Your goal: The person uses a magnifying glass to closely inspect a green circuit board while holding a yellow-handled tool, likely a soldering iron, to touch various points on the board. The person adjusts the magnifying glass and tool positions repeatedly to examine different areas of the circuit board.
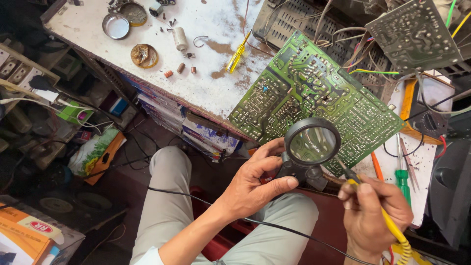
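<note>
A large green circuit board (314,93) lies solder side up, tilted over the bench edge. My left hand (255,179) grips the black body of a round magnifying glass (312,144) and holds its lens over the board's lower part. My right hand (375,211) holds a yellow-handled probe (390,223) like a pen. Its dark tip points up toward the board, just right of the lens. A thin black cable (274,225) crosses my lap below both hands.
The worn white bench (206,39) carries round tins (117,25), small capacitors and a yellow screwdriver (237,56). A second grey circuit board (414,34) with wires sits top right. A green-handled screwdriver (402,181) lies right. Boxes and clutter fill the floor at left.
</note>
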